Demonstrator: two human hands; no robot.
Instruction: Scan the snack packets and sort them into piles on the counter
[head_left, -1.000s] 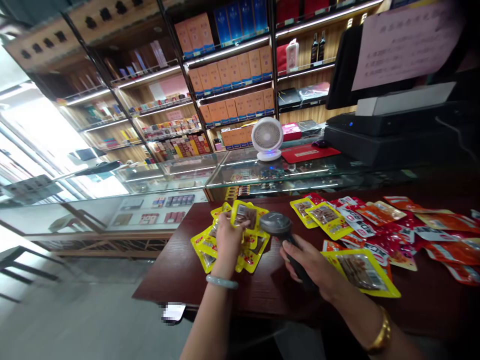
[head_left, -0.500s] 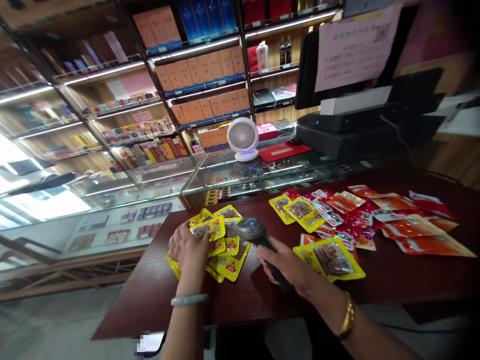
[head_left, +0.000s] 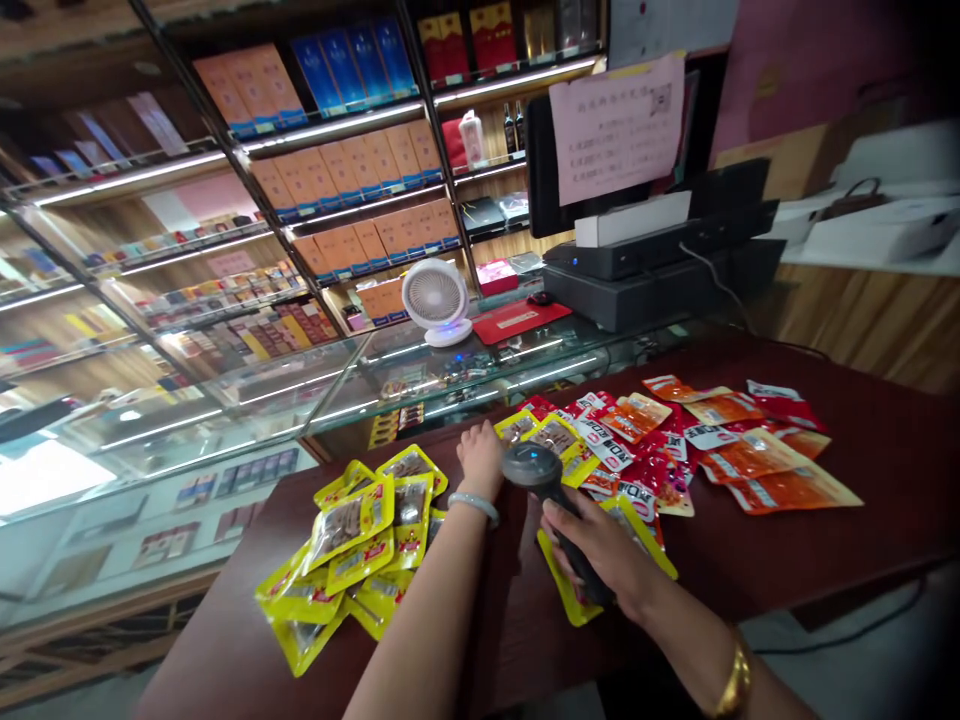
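My right hand (head_left: 592, 545) is wrapped round the handle of a dark handheld barcode scanner (head_left: 534, 465), its head pointing up and left. Under and behind that hand lies a yellow snack packet (head_left: 570, 590), partly covered. My left hand (head_left: 480, 455), palm down with its fingers bent slightly apart, reaches over the table just left of two yellow packets (head_left: 553, 434). I see nothing in its grasp. Left of my left forearm is a loose heap of yellow snack packets (head_left: 352, 525) with clear windows showing brown contents.
Red and orange packets (head_left: 772, 465) lie spread over the right of the dark wooden table (head_left: 750, 560). Beyond it stand a glass counter (head_left: 345, 390), a white fan (head_left: 435, 295), a red mat (head_left: 521, 320) and a monitor (head_left: 536, 160) with a paper sheet. Stocked shelves line the back.
My left hand has left the heap of yellow packets and moved right, toward the two yellow packets. The scanner stays in my right hand, now over the nearest packet. The view has turned right.
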